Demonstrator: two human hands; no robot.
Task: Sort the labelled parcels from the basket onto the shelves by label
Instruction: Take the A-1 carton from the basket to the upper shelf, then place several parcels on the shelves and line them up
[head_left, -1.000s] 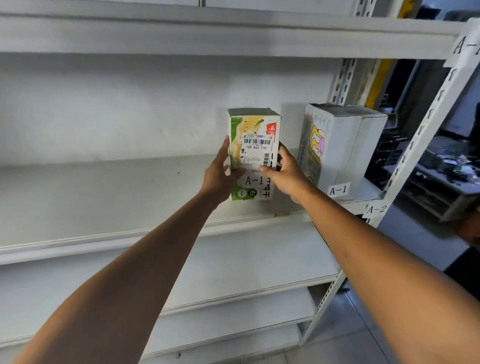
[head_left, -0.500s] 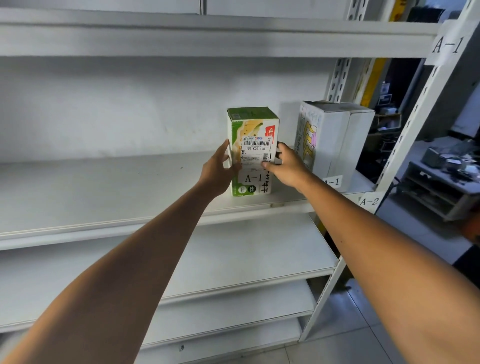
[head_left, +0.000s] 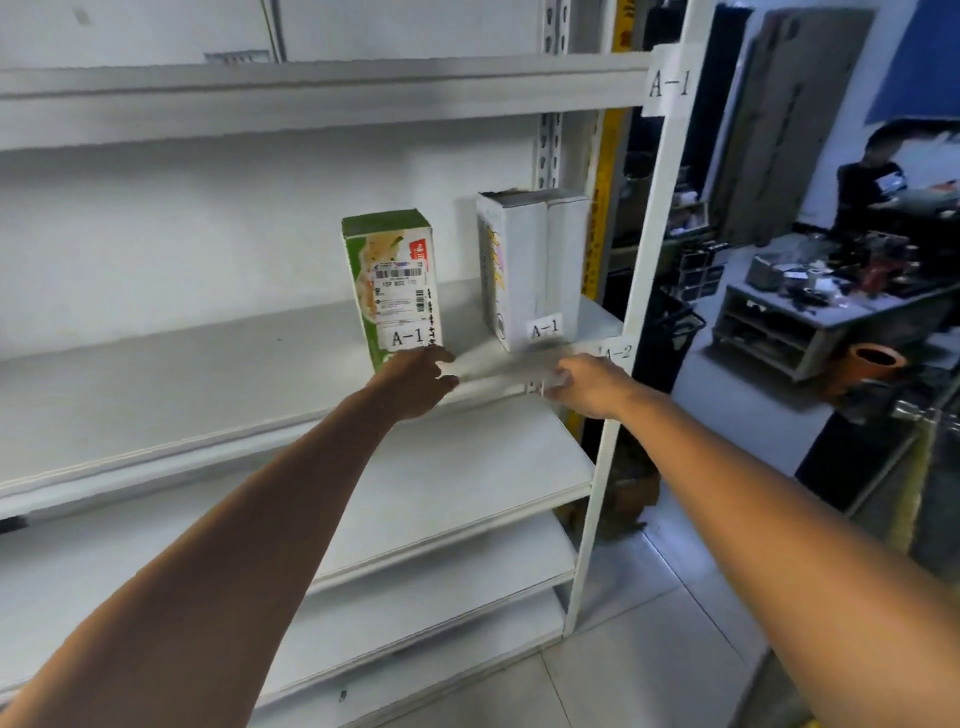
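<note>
Two parcels stand upright on the shelf (head_left: 208, 374) I am reaching toward, and both carry a white sticker printed "A-1". The green parcel (head_left: 389, 249) rises directly above my left hand (head_left: 415, 387), which overlaps its bottom corner. It also has one barcoded shipping label (head_left: 400, 291), its digits too blurred to read, and a red patch of characters at its top right. The white parcel (head_left: 540, 260) sits just above my right hand (head_left: 592, 387), close beside the green one but apart from it. One post tag (head_left: 670, 83) high above my right hand reads "A-1"; a second tag (head_left: 618, 354), just beside that hand, reads "A-2". Both hands hover at the shelf's front edge, smeared by motion, so I cannot tell how their fingers lie.
</note>
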